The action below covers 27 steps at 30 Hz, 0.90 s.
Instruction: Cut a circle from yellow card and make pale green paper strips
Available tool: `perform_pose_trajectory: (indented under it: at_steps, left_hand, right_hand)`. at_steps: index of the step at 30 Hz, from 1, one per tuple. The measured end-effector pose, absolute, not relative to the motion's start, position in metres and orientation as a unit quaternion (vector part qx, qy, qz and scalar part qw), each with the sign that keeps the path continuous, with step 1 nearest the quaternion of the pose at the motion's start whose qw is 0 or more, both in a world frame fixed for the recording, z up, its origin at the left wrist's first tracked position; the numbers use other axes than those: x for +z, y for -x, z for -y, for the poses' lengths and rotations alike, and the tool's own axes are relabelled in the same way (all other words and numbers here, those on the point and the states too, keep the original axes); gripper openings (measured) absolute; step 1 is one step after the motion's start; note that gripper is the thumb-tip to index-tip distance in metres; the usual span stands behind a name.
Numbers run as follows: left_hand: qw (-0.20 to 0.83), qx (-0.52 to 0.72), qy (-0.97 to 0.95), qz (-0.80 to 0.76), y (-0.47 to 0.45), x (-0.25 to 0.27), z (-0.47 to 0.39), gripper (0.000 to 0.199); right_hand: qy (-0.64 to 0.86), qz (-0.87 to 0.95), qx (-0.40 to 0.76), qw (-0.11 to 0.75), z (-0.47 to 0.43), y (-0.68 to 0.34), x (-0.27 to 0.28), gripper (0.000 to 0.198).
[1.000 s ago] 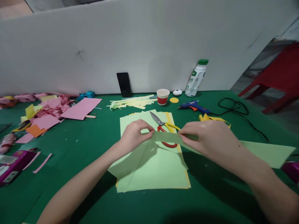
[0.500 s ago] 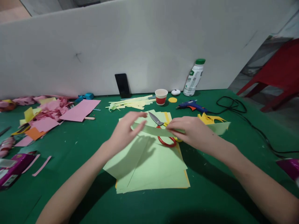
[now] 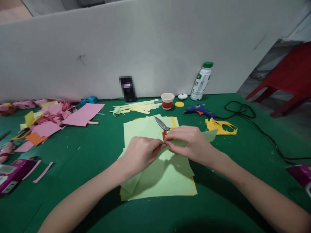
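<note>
Light-green paper strip [image 3: 211,135] is pinched in the left hand [image 3: 143,151] and right hand [image 3: 193,142], fingertips meeting over the paper stack [image 3: 167,183], nearer than the paper cup [image 3: 167,101]. Probably super light, bendy, creases easily; grip the edges gently.

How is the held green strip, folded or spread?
Cannot tell: the left hand and right hand hide much of the strip; one end sticks out.

Scissors [image 3: 160,123] on paper [image 3: 157,184], cup [image 3: 167,101] behind
</note>
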State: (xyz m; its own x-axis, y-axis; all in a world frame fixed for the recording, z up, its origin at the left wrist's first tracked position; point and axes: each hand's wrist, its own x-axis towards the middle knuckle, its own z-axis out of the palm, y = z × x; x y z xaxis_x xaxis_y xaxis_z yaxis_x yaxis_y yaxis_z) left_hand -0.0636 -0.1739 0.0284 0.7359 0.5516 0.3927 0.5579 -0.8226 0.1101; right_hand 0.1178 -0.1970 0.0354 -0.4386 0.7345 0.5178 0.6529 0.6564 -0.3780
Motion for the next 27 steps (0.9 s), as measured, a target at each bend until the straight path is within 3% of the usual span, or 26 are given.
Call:
perform_pose_trajectory:
  at_steps: [17,27]
  left_hand:
    - [-0.121,-0.218,0.903,0.350,0.090,0.078,0.174,0.032]
    - [-0.137,-0.230,0.893,0.360,0.087,0.076,0.175,0.030]
  right_hand:
    - [0.510,0.804,0.132,0.275,0.192,-0.162,0.063,0.010]
    - [0.638,0.731,-0.043,0.236,0.177,-0.211,0.063,0.014]
